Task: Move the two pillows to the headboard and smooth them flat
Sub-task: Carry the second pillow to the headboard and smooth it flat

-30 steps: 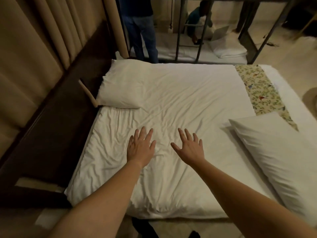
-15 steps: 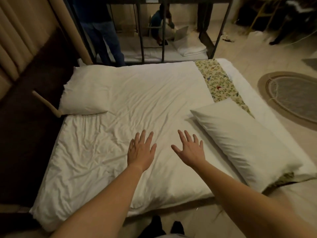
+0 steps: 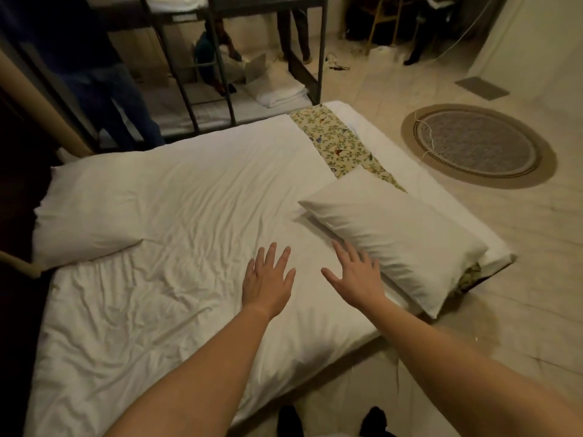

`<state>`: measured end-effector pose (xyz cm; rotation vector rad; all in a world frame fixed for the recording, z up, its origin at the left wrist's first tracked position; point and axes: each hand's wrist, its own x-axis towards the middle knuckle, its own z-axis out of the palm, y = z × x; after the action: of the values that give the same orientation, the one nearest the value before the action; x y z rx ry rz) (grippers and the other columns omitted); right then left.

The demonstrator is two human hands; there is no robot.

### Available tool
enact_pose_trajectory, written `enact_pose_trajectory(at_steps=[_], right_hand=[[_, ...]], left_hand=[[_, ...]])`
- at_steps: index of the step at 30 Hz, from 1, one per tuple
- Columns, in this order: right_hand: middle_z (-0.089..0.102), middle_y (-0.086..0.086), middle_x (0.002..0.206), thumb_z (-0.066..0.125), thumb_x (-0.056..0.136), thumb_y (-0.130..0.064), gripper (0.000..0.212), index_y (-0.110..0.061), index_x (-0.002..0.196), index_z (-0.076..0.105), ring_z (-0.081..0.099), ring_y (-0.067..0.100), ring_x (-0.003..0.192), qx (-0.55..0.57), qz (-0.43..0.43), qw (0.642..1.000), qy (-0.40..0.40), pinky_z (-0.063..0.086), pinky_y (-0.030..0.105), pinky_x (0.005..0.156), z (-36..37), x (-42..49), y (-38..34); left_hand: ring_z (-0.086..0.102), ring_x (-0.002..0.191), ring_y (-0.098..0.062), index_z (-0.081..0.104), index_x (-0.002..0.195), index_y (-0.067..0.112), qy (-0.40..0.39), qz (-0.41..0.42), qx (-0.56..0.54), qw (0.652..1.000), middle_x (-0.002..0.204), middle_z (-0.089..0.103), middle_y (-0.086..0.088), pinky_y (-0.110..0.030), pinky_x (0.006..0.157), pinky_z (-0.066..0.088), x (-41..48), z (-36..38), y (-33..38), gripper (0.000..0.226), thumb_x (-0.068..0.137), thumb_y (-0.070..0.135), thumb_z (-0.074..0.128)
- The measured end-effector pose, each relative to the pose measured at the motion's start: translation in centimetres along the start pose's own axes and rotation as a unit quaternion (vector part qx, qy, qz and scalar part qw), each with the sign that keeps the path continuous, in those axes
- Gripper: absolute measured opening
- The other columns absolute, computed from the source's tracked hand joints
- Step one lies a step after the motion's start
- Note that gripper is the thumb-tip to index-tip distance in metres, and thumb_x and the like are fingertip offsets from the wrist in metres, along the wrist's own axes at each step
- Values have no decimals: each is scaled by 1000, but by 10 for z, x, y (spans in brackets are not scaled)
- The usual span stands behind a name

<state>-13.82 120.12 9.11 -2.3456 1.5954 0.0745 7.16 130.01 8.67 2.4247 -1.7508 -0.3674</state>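
Note:
One white pillow [image 3: 91, 209] lies at the left end of the bed, against the dark headboard [image 3: 19, 190]. The second white pillow [image 3: 400, 238] lies at the right end, near the foot, partly over a floral runner [image 3: 337, 143]. My left hand [image 3: 268, 279] hovers open over the wrinkled white sheet [image 3: 176, 279] near the bed's front edge. My right hand [image 3: 356, 279] is open too, fingers spread, its fingertips right at the near-left edge of the second pillow. Neither hand holds anything.
A round rug [image 3: 476, 146] lies on the tiled floor to the right. Behind the bed stands a metal bunk frame [image 3: 195, 99] with a person's legs [image 3: 120, 102] beside it and another person crouched farther back. My feet [image 3: 331, 421] are at the bed's front edge.
The view has swung to the right, bringing the foot-end pillow and the rug further into view. Both hands have drifted right; the right hand now reaches the second pillow's edge.

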Motion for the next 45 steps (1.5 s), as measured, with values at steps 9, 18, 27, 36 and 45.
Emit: enact_pose_trajectory(at_steps=[9, 18, 27, 36, 45], right_hand=[[6, -2, 179, 27, 101, -78, 84, -40, 170, -1, 12, 36, 162, 7, 15, 1000, -8, 11, 61, 128, -17, 10, 96], [4, -4, 179, 22, 101, -79, 81, -42, 169, -3, 12, 36, 162, -16, -32, 999, -40, 11, 63, 128, -45, 41, 235], [3, -4, 179, 22, 101, -80, 82, -43, 169, -4, 10, 36, 162, -11, -35, 998, -55, 11, 63, 128, -66, 71, 322], [4, -5, 179, 22, 99, -81, 82, -45, 169, -4, 11, 35, 162, -8, -7, 998, -58, 12, 63, 128, -68, 128, 367], [6, -5, 179, 26, 101, -79, 81, -45, 169, -1, 11, 35, 162, -2, -7, 998, -65, 13, 63, 128, -90, 197, 390]], left_hand=[[-3, 165, -23, 1, 169, 43, -3, 7, -4, 1000, 179, -3, 6, -47, 132, 3, 25, 17, 88, 63, 110, 59, 17], [-2, 165, -24, 5, 170, 40, 1, -47, -27, 999, 179, -2, 5, -46, 133, 6, 50, 57, 213, 63, 111, 59, 17], [1, 165, -25, 7, 169, 41, -12, -61, -34, 997, 179, 3, 2, -47, 133, 9, 75, 87, 297, 62, 111, 57, 19], [5, 164, -26, 7, 169, 44, -17, -48, -68, 996, 179, 5, 4, -46, 132, 11, 160, 104, 338, 61, 111, 55, 23], [0, 165, -26, 1, 169, 44, -35, -48, -57, 997, 179, 0, 5, -47, 132, 13, 218, 108, 366, 62, 111, 58, 19]])
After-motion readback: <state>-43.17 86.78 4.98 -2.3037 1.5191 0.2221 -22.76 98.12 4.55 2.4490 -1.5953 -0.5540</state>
